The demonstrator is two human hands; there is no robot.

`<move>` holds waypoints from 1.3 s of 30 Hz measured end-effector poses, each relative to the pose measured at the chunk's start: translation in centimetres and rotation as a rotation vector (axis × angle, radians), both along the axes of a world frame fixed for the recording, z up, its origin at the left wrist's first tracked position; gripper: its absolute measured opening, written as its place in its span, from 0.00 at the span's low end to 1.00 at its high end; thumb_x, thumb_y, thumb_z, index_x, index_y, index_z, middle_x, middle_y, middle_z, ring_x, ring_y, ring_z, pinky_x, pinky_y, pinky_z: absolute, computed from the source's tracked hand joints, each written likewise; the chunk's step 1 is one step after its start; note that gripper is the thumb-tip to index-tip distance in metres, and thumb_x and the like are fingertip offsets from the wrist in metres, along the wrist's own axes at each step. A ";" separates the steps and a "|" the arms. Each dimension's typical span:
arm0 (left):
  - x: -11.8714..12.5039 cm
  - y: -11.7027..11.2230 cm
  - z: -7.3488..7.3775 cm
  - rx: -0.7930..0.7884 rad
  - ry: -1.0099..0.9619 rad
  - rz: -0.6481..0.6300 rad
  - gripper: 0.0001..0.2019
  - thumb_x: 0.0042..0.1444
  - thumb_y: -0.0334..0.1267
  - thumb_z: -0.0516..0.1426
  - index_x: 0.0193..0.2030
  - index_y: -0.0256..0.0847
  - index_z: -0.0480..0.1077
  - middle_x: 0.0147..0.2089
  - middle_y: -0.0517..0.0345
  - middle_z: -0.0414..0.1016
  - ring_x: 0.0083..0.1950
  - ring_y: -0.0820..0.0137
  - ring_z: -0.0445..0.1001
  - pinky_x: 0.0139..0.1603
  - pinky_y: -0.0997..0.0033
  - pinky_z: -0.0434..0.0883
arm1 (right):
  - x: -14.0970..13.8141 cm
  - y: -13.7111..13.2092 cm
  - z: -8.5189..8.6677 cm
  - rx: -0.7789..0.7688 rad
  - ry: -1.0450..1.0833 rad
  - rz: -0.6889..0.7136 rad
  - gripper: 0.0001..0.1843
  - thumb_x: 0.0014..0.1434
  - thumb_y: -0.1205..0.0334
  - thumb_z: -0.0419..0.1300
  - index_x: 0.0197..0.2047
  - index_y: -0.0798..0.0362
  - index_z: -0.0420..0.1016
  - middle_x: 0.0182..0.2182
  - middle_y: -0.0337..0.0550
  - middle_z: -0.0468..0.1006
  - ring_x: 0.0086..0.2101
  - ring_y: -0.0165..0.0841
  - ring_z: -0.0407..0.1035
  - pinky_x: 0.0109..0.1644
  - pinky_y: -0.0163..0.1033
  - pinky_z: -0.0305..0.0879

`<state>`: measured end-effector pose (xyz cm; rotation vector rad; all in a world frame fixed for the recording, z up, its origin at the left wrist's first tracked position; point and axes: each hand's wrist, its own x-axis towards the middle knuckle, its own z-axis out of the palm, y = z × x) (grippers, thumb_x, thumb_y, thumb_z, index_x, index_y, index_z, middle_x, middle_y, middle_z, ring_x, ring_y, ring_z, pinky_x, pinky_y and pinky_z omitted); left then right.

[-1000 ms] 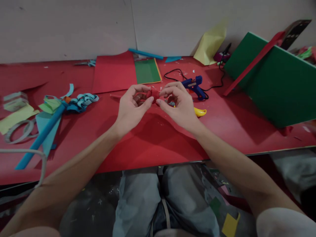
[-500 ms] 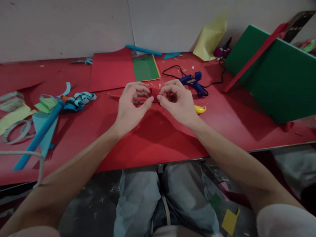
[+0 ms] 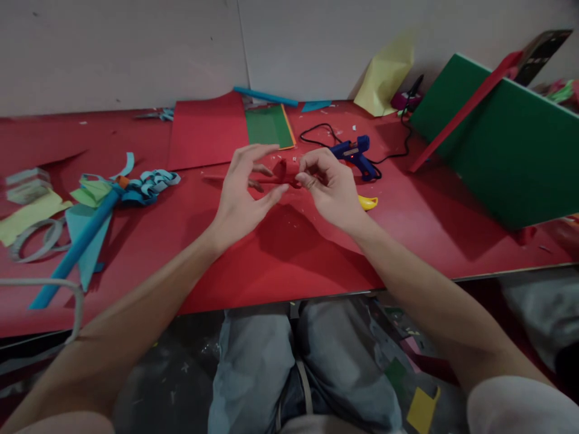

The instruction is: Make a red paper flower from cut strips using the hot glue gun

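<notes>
A small curled piece of red paper (image 3: 286, 171) is pinched between the thumb and fingers of my right hand (image 3: 332, 184). On its other side, my left hand (image 3: 244, 196) has its fingers and thumb spread, close to the paper but not gripping it. Behind the left fingers lies a thin red strip or roll (image 3: 213, 177), partly hidden. Below both hands a red paper sheet (image 3: 289, 265) lies along the table's front edge. Just beyond my right hand rest a blue glue gun (image 3: 355, 155) and a yellow object (image 3: 368, 203), half covered by the hand.
Left are a blue paper tube (image 3: 76, 247), a paper chain (image 3: 151, 185) and tape rolls (image 3: 38, 241). Scissors (image 3: 158, 114), red card (image 3: 208, 132) and green sheets (image 3: 269, 126) lie at the back. A green board (image 3: 502, 144) leans at right; the glue gun's cord (image 3: 407, 141) trails behind.
My left fingers have opened and come away from the red paper. My right hand keeps its pinch on it. The view has shifted slightly.
</notes>
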<state>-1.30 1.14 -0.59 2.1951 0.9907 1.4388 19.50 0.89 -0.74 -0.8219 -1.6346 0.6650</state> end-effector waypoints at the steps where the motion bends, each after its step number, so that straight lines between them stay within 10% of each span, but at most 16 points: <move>1: -0.1 0.0 0.2 0.027 0.041 -0.002 0.25 0.63 0.61 0.66 0.61 0.54 0.73 0.66 0.50 0.73 0.52 0.64 0.81 0.44 0.66 0.80 | 0.0 0.1 0.0 -0.048 0.028 0.037 0.22 0.64 0.37 0.68 0.38 0.49 0.74 0.36 0.40 0.73 0.36 0.32 0.67 0.44 0.41 0.68; 12: -1.7 0.7 0.6 0.398 0.378 0.125 0.22 0.74 0.61 0.51 0.52 0.50 0.78 0.46 0.55 0.86 0.46 0.60 0.79 0.47 0.56 0.71 | 1.4 -0.4 1.1 -0.616 0.275 0.404 0.28 0.49 0.40 0.80 0.37 0.50 0.73 0.30 0.34 0.68 0.29 0.27 0.59 0.32 0.36 0.59; 39: -0.9 -0.5 0.8 0.435 0.475 0.187 0.16 0.74 0.54 0.55 0.56 0.52 0.78 0.49 0.54 0.85 0.47 0.58 0.77 0.52 0.55 0.67 | 0.7 0.0 0.7 -0.680 0.518 0.321 0.26 0.45 0.55 0.82 0.42 0.46 0.74 0.29 0.29 0.70 0.27 0.24 0.60 0.27 0.33 0.58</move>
